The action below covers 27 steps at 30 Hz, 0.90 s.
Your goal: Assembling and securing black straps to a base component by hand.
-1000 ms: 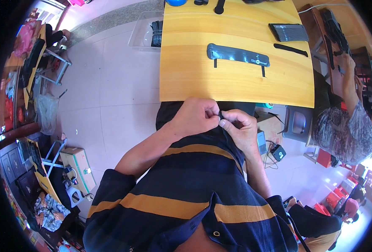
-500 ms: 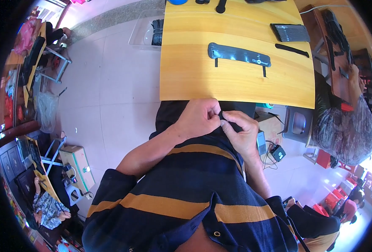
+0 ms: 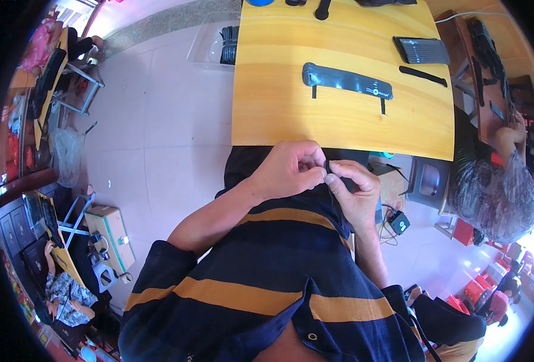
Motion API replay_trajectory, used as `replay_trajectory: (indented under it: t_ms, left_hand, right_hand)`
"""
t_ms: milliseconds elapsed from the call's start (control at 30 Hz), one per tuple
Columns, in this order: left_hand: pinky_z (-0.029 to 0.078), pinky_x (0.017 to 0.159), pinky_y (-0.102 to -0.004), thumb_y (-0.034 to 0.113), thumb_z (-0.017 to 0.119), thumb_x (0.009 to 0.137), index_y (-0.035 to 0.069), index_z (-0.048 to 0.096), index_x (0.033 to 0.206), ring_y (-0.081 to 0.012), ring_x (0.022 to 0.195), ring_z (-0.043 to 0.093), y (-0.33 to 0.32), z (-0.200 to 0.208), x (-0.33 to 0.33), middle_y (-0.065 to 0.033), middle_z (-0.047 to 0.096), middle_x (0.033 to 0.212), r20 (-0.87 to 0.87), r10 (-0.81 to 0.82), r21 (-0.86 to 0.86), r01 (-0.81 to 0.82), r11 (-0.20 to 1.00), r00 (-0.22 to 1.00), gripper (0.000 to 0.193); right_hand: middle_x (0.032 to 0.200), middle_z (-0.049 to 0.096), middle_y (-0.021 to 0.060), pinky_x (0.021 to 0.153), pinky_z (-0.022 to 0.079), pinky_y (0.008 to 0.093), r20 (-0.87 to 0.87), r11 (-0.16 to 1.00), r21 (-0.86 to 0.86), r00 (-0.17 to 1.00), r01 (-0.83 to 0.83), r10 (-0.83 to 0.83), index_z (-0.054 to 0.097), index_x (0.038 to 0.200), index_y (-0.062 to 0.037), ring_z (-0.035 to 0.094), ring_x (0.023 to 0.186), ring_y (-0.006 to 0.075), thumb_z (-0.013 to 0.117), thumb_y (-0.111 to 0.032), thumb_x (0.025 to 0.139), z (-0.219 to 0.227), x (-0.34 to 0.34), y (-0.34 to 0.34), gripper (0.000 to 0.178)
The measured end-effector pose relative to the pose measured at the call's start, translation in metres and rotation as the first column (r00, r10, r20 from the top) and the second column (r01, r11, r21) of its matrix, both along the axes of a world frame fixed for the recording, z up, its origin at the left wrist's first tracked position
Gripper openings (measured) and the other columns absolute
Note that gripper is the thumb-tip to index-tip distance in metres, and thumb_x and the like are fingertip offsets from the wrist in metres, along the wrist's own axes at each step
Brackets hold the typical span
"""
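My left hand (image 3: 291,171) and my right hand (image 3: 356,187) meet just off the near edge of the wooden table (image 3: 279,120). Between their fingertips is a small black piece (image 3: 327,166), mostly covered, so its kind does not show. Both hands are closed in a pinch at it. Beyond them on the table lies a long, flat, dark grey pouch (image 3: 346,79) with two short black tabs sticking out on the near side. To its right are a thin black strip (image 3: 423,76) and a flat stack of black ribbed pieces (image 3: 421,50).
Another black strap (image 3: 322,9) and a blue object (image 3: 258,2) are at the far edge. A clear bin (image 3: 203,45) with black bundles stands left of the table. A grey stool (image 3: 428,181) and a cardboard box (image 3: 393,184) are right. Other people sit at tables on both sides.
Both hands have moved a little to the right, still together at the small black piece. The pouch and strips stay in place on the table; the view has shifted slightly.
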<state>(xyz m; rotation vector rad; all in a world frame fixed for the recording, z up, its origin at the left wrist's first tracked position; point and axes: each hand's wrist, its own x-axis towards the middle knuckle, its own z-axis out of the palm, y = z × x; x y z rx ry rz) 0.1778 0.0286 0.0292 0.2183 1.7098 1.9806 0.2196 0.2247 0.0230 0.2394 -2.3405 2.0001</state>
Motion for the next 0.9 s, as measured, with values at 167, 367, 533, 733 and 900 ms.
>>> replay_trajectory:
  t_ms: [167, 367, 533, 733, 900]
  left_hand:
    - [0.044, 0.051, -0.0228, 0.002, 0.065, 0.086, 0.000, 0.062, 0.084, -0.0055, 0.060, 0.060, -0.001, -0.003, 0.000, -0.0023, 0.064, 0.066, 0.033, -0.003, -0.002, 0.003, 1.000, 0.999, 0.004]
    - [0.046, 0.052, -0.0231, 0.000, 0.063, 0.086, -0.001, 0.061, 0.084, -0.0073, 0.059, 0.063, 0.000, -0.006, 0.002, -0.0041, 0.065, 0.066, 0.029, 0.004, -0.013, -0.004, 1.000, 1.000, 0.003]
    - [0.050, 0.053, -0.0238, 0.000, 0.061, 0.087, -0.001, 0.061, 0.088, -0.0104, 0.061, 0.067, -0.001, -0.009, 0.002, -0.0083, 0.070, 0.073, 0.096, -0.017, 0.045, 0.013, 0.999, 0.995, 0.002]
    - [0.052, 0.056, -0.0237, 0.002, 0.062, 0.089, -0.001, 0.061, 0.089, -0.0105, 0.064, 0.068, -0.001, -0.003, 0.000, -0.0091, 0.071, 0.078, 0.110, -0.037, 0.055, 0.031, 0.998, 0.993, 0.004]
    - [0.051, 0.055, -0.0242, 0.003, 0.062, 0.089, -0.001, 0.061, 0.088, -0.0108, 0.063, 0.067, -0.001, 0.003, -0.002, -0.0091, 0.071, 0.076, 0.082, -0.028, -0.008, 0.029, 1.000, 0.996, 0.005]
  right_hand:
    - [0.100, 0.075, 0.0136, 0.083, 0.057, 0.0298, 0.017, 1.000, -0.009, 1.000, -0.017, 0.017, 0.076, 0.105, -0.0021, 0.072, 0.094, 0.0198, 0.077, 0.010, 0.080, 0.003, -0.001, -0.003, 0.027]
    - [0.100, 0.075, 0.0135, 0.082, 0.057, 0.0295, 0.013, 1.000, -0.010, 1.000, -0.015, 0.015, 0.076, 0.105, -0.0014, 0.072, 0.093, 0.0196, 0.077, 0.009, 0.082, 0.002, 0.001, -0.004, 0.025]
    - [0.099, 0.075, 0.0133, 0.082, 0.056, 0.0294, 0.014, 1.000, -0.009, 1.000, -0.011, 0.011, 0.076, 0.105, -0.0014, 0.072, 0.093, 0.0195, 0.077, 0.009, 0.082, 0.000, 0.002, -0.004, 0.024]
    - [0.101, 0.074, 0.0131, 0.085, 0.055, 0.0290, 0.080, 0.990, -0.139, 0.997, 0.000, 0.011, 0.075, 0.105, 0.0002, 0.070, 0.094, 0.0186, 0.077, 0.008, 0.083, -0.007, 0.003, 0.001, 0.023]
    - [0.102, 0.074, 0.0128, 0.085, 0.055, 0.0291, 0.136, 0.977, -0.215, 0.991, 0.010, 0.020, 0.075, 0.106, 0.0003, 0.069, 0.094, 0.0178, 0.076, 0.008, 0.084, -0.009, 0.004, 0.000, 0.023]
